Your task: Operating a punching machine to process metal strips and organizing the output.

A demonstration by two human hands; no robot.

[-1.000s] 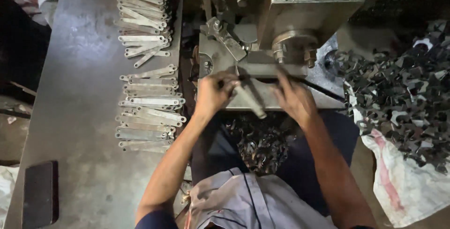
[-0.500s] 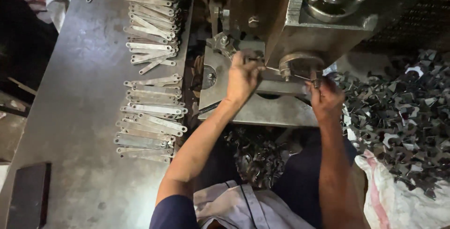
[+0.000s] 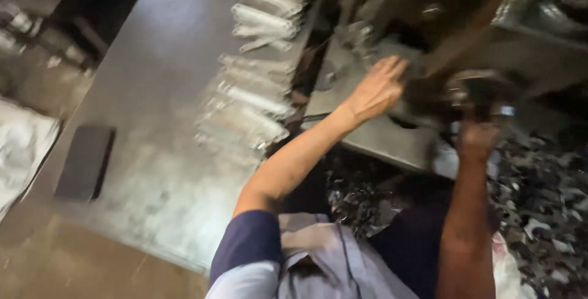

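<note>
Nearest the camera, the person's two arms are stretching away toward the press machine, so the feeding step at the die appears to be in hand. The left hand is reaching over the steel bed plate with fingers spread and holding nothing, while the right hand is pressing up beneath the round ram, its grip too blurred to tell. Farther left, flat metal blanks are lying in rows on the grey table, well apart from both hands, so the next move likely calls for a reach across to them.

The table is dull grey sheet metal, smooth and scuffed. Bright metal strips lie on it. The machine is worn, dark steel. The scrap looks jagged and metallic.
</note>
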